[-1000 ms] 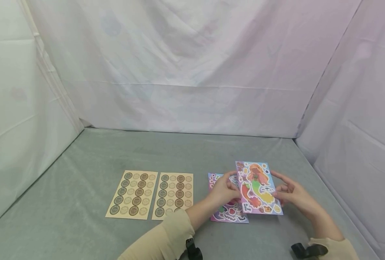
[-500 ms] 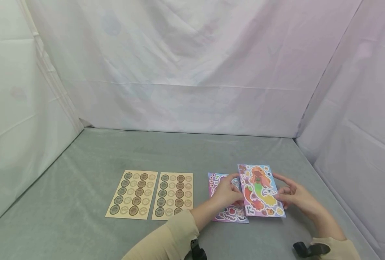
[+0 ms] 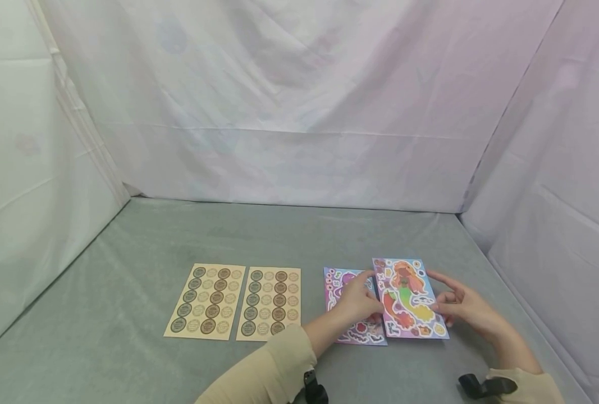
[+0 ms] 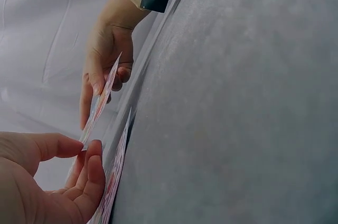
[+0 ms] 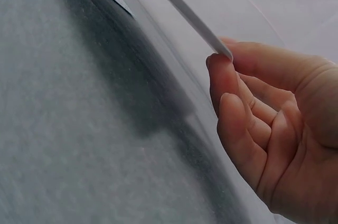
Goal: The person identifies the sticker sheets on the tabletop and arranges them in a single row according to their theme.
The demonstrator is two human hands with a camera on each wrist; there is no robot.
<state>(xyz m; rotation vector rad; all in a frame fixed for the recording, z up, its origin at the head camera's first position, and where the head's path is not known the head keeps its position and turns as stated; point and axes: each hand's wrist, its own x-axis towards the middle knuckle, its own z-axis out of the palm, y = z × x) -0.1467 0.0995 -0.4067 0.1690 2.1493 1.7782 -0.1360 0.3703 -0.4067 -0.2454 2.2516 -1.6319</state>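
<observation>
A colourful sticker sheet (image 3: 411, 300) with a mermaid figure is held above the table by both hands. My left hand (image 3: 356, 301) pinches its left edge between thumb and fingers. On the opposite edge, the right hand (image 3: 468, 310) grips it the same way; the right wrist view shows thumb and fingertips of that hand (image 5: 274, 123) on the sheet's thin edge. Beneath my left hand lies a second, purple sticker sheet (image 3: 333, 283), partly covered by that hand. In the left wrist view the raised sheet (image 4: 103, 97) is apart from the lower sheet (image 4: 117, 166).
Two beige sheets of round labels, a left one (image 3: 205, 303) and a right one (image 3: 269, 303), lie side by side on the grey table (image 3: 299, 235). White cloth (image 3: 299, 101) hangs at the back and both sides. Dark straps with small devices sit on both wrists.
Both hands have moved the mermaid sticker sheet slightly right and towards the person, uncovering more of the purple sheet. The label sheets have stayed in place.
</observation>
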